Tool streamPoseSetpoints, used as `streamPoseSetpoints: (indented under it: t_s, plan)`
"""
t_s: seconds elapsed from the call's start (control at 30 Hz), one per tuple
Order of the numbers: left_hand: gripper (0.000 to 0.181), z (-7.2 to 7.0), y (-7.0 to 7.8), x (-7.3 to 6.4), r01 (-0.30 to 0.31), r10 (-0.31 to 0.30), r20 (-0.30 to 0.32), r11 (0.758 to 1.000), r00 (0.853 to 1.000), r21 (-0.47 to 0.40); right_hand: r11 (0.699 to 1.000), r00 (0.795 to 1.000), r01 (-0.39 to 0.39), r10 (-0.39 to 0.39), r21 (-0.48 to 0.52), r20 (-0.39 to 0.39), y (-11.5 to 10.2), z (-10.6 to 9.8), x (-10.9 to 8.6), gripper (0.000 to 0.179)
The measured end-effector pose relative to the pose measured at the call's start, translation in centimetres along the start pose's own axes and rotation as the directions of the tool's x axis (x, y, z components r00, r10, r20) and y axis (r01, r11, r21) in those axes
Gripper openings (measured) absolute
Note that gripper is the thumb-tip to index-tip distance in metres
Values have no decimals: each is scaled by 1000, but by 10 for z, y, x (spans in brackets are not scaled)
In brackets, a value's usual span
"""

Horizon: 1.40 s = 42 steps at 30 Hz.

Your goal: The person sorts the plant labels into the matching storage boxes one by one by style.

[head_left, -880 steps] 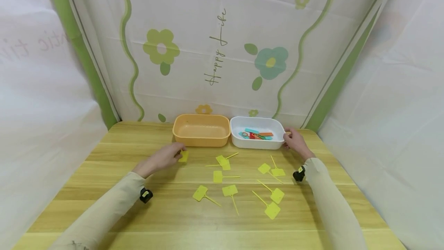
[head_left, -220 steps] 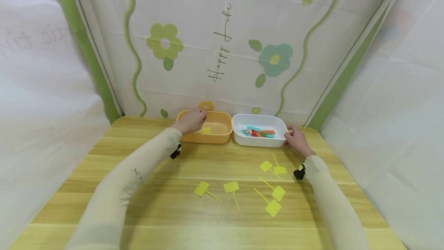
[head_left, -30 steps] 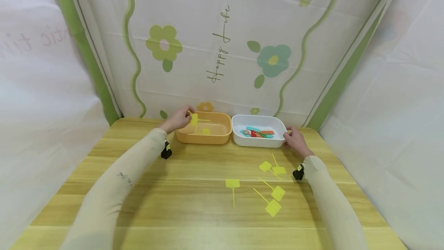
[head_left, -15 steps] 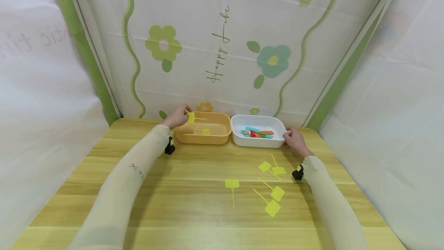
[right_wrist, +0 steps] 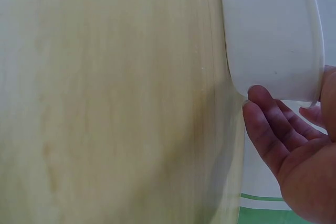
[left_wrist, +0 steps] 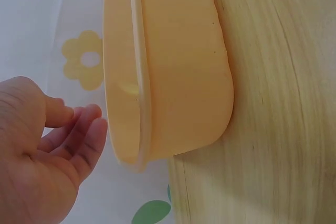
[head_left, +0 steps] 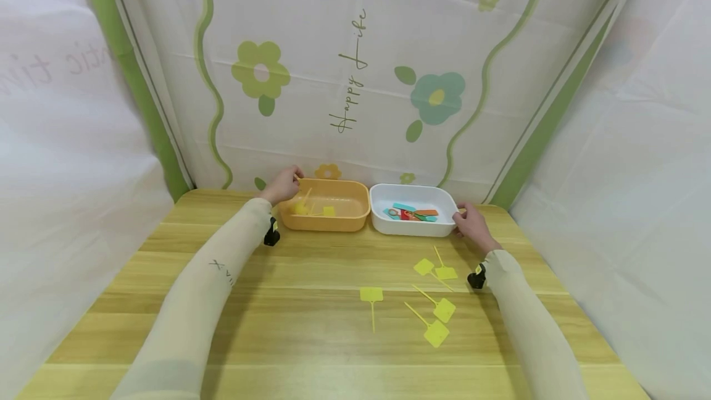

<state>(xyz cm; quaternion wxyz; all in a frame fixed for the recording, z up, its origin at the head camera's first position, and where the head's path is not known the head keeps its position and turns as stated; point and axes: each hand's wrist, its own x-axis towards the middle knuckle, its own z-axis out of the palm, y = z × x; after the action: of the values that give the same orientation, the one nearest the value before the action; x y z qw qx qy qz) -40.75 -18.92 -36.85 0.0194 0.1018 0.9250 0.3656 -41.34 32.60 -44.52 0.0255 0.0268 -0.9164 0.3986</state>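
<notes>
My left hand [head_left: 283, 186] hovers at the left end of the orange plastic bin [head_left: 328, 223], fingers loosely bent, holding nothing. In the left wrist view, its thumb and fingertips stand apart just beside the rim. Inside that bin lie several yellow plant labels [head_left: 329, 210], one of them blurred near the left end. My right hand [head_left: 474, 227] holds the right end of the white plastic bin [head_left: 411, 227]; the right wrist view shows its fingertips against the end wall. Colourful flat pieces [head_left: 408, 213], in blue, red, orange and green, lie in the white bin.
On the wooden table [head_left: 311, 326], one yellow plant label [head_left: 371, 294] lies front centre. Several more, including an overlapping pair [head_left: 436, 268] and another label [head_left: 436, 333], lie to the right. A flower-printed cloth [head_left: 344, 66] hangs behind the bins.
The left hand has let go of a yellow plant label, which has dropped into the orange bin. Earlier, several other labels left the table for that bin. The right hand stays at the white bin.
</notes>
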Motion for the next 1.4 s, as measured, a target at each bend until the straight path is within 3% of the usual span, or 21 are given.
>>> streamPoseSetpoints:
  t_s: [0.4, 0.8, 1.1, 1.23, 1.4]
  plan:
    - [30, 3, 5, -4, -53, 54, -14, 996, 998, 70, 1000, 1000, -2, 2, 7, 4, 2, 1, 1, 47]
    - [29, 17, 15, -12, -142, 141, 12, 989, 990, 48, 1000, 1000, 7, -7, -10, -2, 3, 0, 2, 47]
    - [30, 34, 21, -13, -249, 251, -11, 964, 968, 87, 1000, 1000, 8, -8, 2, 10, 3, -1, 1, 48]
    - [28, 43, 28, -17, -287, 287, 12, 952, 958, 109, 1000, 1000, 4, -4, 5, 8, 4, 0, 2, 49]
    - [26, 57, 35, -21, -347, 344, 41, 935, 938, 70, 1000, 1000, -2, 2, 15, 15, 3, 0, 3, 50]
